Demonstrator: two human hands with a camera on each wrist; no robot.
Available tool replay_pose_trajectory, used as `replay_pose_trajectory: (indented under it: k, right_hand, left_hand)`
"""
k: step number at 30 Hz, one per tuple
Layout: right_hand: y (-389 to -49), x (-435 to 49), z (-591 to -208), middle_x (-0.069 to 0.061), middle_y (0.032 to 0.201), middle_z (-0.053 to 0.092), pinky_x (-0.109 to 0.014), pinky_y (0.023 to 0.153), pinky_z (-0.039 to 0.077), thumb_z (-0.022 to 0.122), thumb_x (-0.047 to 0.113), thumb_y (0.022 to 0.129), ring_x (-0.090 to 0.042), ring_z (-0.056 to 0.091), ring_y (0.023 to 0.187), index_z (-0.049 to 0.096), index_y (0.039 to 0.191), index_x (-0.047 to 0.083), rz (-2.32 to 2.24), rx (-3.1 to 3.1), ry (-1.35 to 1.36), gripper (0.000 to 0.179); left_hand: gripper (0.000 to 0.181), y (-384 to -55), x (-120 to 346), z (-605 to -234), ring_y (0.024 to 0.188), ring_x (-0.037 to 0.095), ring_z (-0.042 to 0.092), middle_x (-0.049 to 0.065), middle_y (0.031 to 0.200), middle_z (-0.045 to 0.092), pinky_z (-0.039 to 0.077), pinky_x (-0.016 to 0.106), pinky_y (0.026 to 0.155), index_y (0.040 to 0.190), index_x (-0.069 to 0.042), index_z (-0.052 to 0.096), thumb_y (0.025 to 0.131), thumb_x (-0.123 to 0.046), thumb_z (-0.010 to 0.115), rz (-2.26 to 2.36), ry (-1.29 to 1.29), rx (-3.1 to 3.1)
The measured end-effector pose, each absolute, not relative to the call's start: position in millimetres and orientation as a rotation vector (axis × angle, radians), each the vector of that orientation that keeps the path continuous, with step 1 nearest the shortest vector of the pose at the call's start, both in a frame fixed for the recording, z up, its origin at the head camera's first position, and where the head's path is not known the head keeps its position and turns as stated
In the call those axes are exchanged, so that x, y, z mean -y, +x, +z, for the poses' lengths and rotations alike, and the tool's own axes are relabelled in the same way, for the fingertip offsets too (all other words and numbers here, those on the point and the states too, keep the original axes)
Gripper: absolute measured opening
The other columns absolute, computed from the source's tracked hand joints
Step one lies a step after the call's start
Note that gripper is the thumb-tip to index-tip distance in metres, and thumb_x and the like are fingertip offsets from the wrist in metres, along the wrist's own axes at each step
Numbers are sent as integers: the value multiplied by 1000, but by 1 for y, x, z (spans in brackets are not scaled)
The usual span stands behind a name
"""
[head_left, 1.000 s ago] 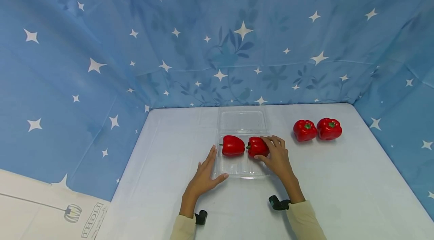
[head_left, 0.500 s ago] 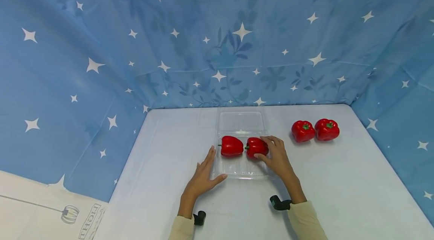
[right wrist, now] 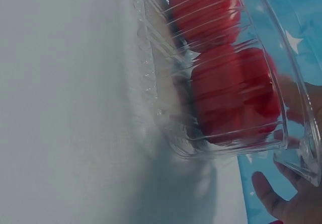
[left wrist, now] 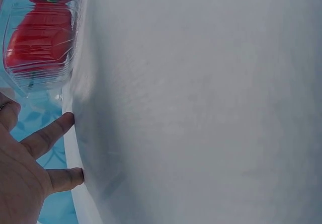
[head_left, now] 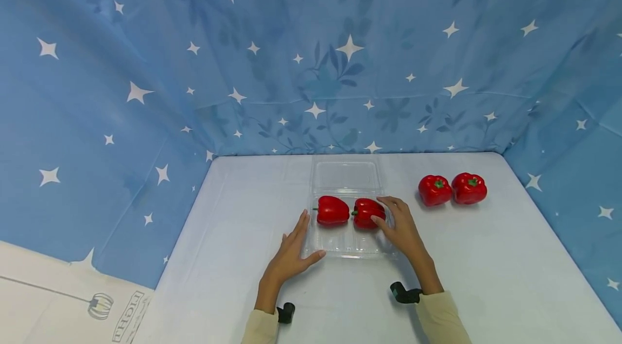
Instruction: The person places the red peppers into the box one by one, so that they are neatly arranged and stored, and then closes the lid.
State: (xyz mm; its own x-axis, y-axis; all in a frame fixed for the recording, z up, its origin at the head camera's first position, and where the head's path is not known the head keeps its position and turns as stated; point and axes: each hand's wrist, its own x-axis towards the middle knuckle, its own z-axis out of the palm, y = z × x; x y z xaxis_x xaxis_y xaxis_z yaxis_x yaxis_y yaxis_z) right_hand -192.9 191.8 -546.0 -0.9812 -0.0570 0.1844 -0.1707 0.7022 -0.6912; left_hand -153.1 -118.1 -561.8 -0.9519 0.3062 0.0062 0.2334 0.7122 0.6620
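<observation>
Two red bell peppers, a left one (head_left: 332, 211) and a right one (head_left: 365, 213), lie side by side in a hinged clear plastic container (head_left: 335, 245), stems pointing left. Straight fingers of my left hand (head_left: 290, 255) lie along the container's left side, with the thumb out by its front corner. My right hand (head_left: 402, 229) is around the right end of the right pepper, fingers and thumb spread apart. The right wrist view shows that pepper (right wrist: 234, 98) through the ribbed wall, and loosely parted fingers of the right hand (right wrist: 302, 204) near the container's end.
Two more red bell peppers, one (head_left: 434, 190) beside the other (head_left: 468, 188), stand at the back right of the white table (head_left: 233, 214), green stems up. Behind the container's base lies its unfolded clear lid (head_left: 346, 175). A blue star-patterned curtain (head_left: 272, 63) borders the table.
My right hand has eased off the right pepper, its thumb and fingers drawing back slightly to the right. The left hand and the peppers stay in place.
</observation>
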Motion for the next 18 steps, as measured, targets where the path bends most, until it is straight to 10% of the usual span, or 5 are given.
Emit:
replay_pose_trajectory:
  k: [11,18]
  right_hand:
    - [-190,-199,-546,-17,129,56,-56,93,52,70,13,89,-33,52,122,58,130,5,1212,2349,31,43]
    - [-191,-210,-544,-13,133,53,-9,92,44,75,14,85,-21,51,124,52,135,7,1212,2138,-270,56]
  left_hand:
    - [99,-153,117,-565,152,25,18,-15,165,2,14,71,113,159,-25,9,84,-65,61,1071,441,-2810]
    - [99,-153,117,-565,152,24,18,-16,165,2,14,71,113,159,-27,8,84,-65,61,1068,436,-2815]
